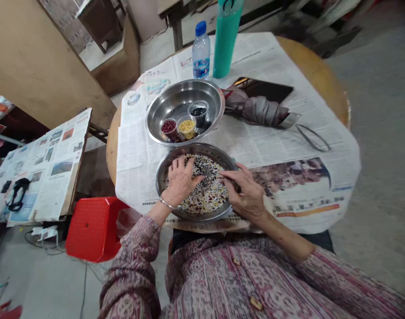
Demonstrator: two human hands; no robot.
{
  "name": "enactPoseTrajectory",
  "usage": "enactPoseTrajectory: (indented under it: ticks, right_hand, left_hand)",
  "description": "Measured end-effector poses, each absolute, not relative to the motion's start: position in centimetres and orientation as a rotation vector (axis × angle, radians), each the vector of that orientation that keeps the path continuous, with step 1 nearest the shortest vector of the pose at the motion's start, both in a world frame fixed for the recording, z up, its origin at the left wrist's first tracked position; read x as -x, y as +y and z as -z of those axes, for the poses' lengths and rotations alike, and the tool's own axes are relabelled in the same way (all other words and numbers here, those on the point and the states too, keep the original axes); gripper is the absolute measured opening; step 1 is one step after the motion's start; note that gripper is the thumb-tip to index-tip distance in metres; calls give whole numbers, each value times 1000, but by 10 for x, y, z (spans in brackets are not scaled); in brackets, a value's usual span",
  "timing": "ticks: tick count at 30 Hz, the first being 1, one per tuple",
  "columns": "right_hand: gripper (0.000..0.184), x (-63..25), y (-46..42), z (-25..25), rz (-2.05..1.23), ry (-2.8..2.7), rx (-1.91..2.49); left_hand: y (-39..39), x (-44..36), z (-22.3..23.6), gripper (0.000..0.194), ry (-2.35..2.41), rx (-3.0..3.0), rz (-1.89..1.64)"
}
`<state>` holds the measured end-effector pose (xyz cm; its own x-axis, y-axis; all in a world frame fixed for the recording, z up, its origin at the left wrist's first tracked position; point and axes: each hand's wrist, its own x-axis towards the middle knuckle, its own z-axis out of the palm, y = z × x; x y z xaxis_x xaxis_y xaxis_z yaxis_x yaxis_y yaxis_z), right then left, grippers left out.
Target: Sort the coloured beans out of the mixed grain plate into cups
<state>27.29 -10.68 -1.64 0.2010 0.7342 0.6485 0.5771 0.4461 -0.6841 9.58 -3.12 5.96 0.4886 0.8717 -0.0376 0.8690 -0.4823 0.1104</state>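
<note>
Mixed beans: they lay (202, 195) in the near bowl (197, 217), under and between my hands, a thinner patch near the middle.
Left hand: over the bowl's left half (181, 177), fingers spread, tips at the beans; a bangle (167, 204) circled the wrist.
Right hand: at the bowl's right side (244, 192), index and thumb tips close together over the beans; could not tell if they pinched any.
Far basin: just beyond the bowl (185, 88); it held red beans (169, 126), yellow beans (186, 126) and black beans (198, 111) in cups.
Surface: newspaper (135, 146) over a round wooden table (325, 79).
Table's far side: water bottle (201, 53), green bottle (226, 44); folded umbrella (255, 106) beside a dark tablet (267, 90), right of the basin.
Room: red stool (92, 228) and papered side table (45, 168) at left; grey floor (382, 110) at right.
Edges: the bowl sat near my table edge; newspaper stretched right of my right hand.
</note>
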Motion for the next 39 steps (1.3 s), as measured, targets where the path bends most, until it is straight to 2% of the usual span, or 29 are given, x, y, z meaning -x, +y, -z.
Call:
enactPoseTrajectory:
  ticks: [4, 8, 11, 15, 18, 23, 27, 29, 32, 39]
  right_hand:
    - [32, -273, -106, 17, -121, -1479, 1195]
    - [31, -273, -107, 18, -155, -1484, 1213]
    - [31, -274, -107, 18, -170, -1495, 1228]
    - [29, -274, -108, 18, -149, -1504, 1220]
    - [27, -274, -108, 19, -156, -1501, 1234]
    - [27, -274, -109, 20, -166, -1510, 1240]
    - [27, -273, -108, 19, -162, -1504, 1231]
    - [27, -273, -108, 18, -172, -1500, 1230]
    - [26, -273, -108, 17, -187, -1496, 1244]
    - [28, -274, -108, 16, -169, -1520, 1224]
  left_hand:
    - [-24, -115, -50, 22, 1243, -2584, -22]
    - [-45, -110, -47, 16, 880, -2584, 28]
    - [-66, -95, -53, 24, 728, -2644, 58]
    - [-79, -68, -69, 13, 800, -2783, 223]
    - [-76, -50, -76, 13, 1038, -2804, 191]
    - [-72, -37, -77, 32, 1521, -2625, -94]
    - [-77, -43, -72, 68, 1577, -2483, -46]
    - [-77, -50, -68, 60, 1506, -2447, -20]
    - [-70, -67, -59, 31, 1374, -2418, -67]
    - [-39, -101, -59, 36, 1305, -2506, -259]
